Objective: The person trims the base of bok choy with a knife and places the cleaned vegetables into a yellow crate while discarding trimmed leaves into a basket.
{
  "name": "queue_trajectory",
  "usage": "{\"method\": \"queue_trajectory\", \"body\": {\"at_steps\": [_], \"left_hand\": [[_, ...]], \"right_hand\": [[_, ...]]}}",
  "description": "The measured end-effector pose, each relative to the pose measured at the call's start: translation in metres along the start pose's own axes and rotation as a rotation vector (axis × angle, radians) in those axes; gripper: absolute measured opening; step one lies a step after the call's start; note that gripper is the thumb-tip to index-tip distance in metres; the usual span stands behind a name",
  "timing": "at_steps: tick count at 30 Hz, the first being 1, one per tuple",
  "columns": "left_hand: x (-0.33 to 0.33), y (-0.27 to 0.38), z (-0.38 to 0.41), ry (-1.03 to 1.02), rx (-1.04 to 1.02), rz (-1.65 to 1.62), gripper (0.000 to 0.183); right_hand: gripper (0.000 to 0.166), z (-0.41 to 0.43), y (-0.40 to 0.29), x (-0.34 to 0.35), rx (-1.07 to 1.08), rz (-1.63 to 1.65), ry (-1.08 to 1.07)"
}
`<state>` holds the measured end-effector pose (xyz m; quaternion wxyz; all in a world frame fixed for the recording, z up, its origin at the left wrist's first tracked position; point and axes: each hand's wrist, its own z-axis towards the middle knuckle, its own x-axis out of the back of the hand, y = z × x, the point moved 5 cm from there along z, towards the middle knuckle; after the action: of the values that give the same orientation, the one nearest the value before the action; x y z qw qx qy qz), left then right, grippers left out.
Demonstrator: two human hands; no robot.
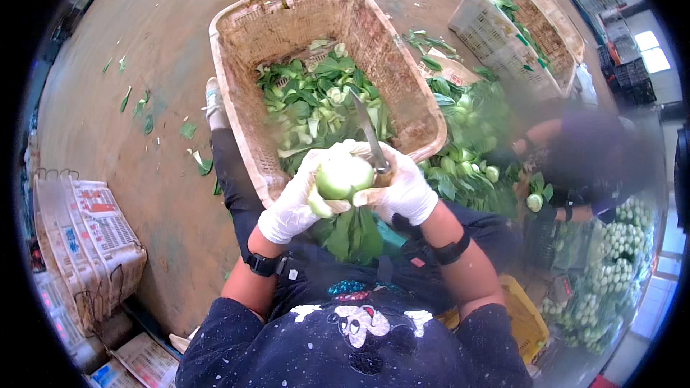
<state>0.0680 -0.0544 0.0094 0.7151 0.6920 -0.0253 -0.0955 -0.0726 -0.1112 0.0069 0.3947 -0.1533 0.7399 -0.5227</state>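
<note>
A head of bok choy (345, 178) is held base up before me, its green leaves hanging down over my lap. My left hand (295, 199), in a white glove, grips it from the left side. In my gloved right hand (403, 186) is a knife (367, 129) with its blade pointing away from me and up. The right thumb and fingers also touch the right side of the bok choy. Just beyond both hands stands a dirty plastic crate (409, 81) with trimmed bok choy leaves (318, 97) in its bottom.
To the right of the crate lies a heap of bok choy (463, 140). A co-worker (587, 156) beside it holds another head. Tilted crates (506, 37) stand behind, stacked crates (91, 237) at left. A yellow crate (520, 318) sits by my right elbow. Loose leaves (202, 164) litter the floor.
</note>
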Motion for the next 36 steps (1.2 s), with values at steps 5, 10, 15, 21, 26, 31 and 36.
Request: {"method": "queue_trajectory", "body": {"at_steps": [5,10,15,21,26,31,36], "left_hand": [[-0.004,0.013,0.021,-0.072,-0.047,0.187,0.071],[-0.015,-0.005,0.032,0.017,0.225,-0.152,0.057],[-0.027,-0.023,0.038,-0.189,0.435,-0.235,0.041],[-0.01,-0.027,0.074,-0.07,0.191,0.155,0.044],[-0.019,0.037,0.103,0.091,-0.088,0.985,0.078],[-0.14,0.158,0.05,-0.412,-0.639,0.7,0.043],[-0.194,0.2,0.009,-0.618,-0.78,0.677,0.035]], "right_hand": [[0.069,-0.002,-0.019,0.022,0.057,-0.128,-0.039],[0.063,-0.01,-0.019,0.041,0.017,-0.201,-0.016],[0.057,-0.019,-0.022,0.06,-0.029,-0.193,-0.122],[0.045,-0.049,-0.051,0.122,0.107,-0.082,0.074],[0.031,-0.092,-0.071,0.259,0.041,-0.145,0.917],[0.044,-0.164,-0.094,0.263,0.039,-0.474,1.245],[0.038,-0.27,-0.081,0.17,0.17,-0.199,1.058]]}}
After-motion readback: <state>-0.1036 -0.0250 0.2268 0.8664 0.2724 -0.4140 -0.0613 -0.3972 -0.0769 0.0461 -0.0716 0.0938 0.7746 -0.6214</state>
